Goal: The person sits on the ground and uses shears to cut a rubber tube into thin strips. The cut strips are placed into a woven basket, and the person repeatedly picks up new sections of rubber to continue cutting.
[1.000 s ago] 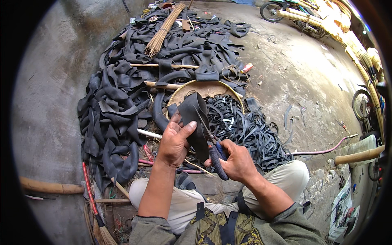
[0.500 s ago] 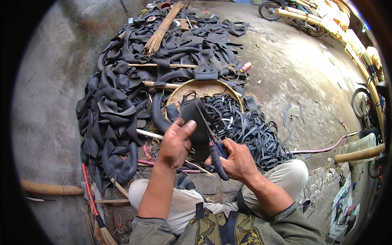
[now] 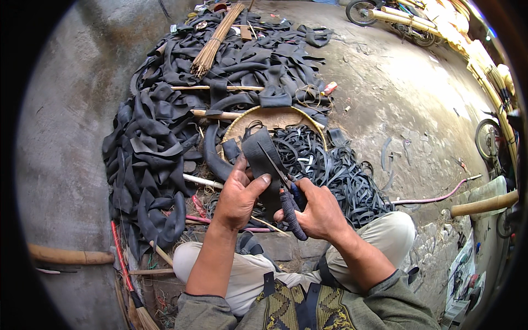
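My left hand (image 3: 240, 192) grips a wide black rubber strip (image 3: 257, 144) between thumb and fingers, and the strip hangs down behind it. My right hand (image 3: 317, 210) is closed round the dark wrapped handles of a pair of scissors (image 3: 292, 213). The slim blades point up and left, lying along the right edge of the strip, with the handles slightly apart. Just beyond, thin cut rubber strips (image 3: 335, 168) lie in a heap over a round woven tray (image 3: 240, 119).
A large pile of black rubber pieces (image 3: 159, 148) covers the left and far floor. On it rests a bundle of thin sticks (image 3: 217, 41). A pink hose (image 3: 434, 199) lies at right. A broom with a red handle (image 3: 122, 258) is at left; a motorbike (image 3: 363, 12) stands far right.
The rubber strip has tilted, showing more of its upper face. My left thumb has come down onto it, and the scissors have shifted slightly down and left.
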Motion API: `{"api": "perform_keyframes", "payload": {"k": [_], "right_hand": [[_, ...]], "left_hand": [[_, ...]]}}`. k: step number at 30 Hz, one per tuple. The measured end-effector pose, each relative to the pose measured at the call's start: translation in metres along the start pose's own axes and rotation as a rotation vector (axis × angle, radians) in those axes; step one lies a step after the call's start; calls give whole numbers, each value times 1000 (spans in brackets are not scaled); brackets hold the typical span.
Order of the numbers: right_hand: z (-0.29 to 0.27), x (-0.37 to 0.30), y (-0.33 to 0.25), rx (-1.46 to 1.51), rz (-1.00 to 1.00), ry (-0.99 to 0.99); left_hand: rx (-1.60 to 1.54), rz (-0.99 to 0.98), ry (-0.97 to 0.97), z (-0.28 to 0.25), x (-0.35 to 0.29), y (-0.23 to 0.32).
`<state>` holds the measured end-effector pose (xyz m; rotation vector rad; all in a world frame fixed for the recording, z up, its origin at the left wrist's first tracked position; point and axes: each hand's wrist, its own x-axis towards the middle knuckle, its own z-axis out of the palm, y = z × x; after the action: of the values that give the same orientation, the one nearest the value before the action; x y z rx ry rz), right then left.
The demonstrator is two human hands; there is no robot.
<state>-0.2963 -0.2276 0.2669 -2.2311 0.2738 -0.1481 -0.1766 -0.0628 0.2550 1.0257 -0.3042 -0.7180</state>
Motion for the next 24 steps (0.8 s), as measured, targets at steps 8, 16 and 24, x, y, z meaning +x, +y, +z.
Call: {"api": "perform_keyframes", "payload": {"k": [8, 16, 24], "right_hand": [[8, -8, 4, 126, 12, -47], [2, 0, 0, -25, -82, 51], [4, -6, 3, 85, 21, -39]], "left_hand": [[-216, -26, 55, -9, 8, 19], [-1, 49, 34, -2, 0, 3], [-53, -4, 33, -8, 0, 14]]}}
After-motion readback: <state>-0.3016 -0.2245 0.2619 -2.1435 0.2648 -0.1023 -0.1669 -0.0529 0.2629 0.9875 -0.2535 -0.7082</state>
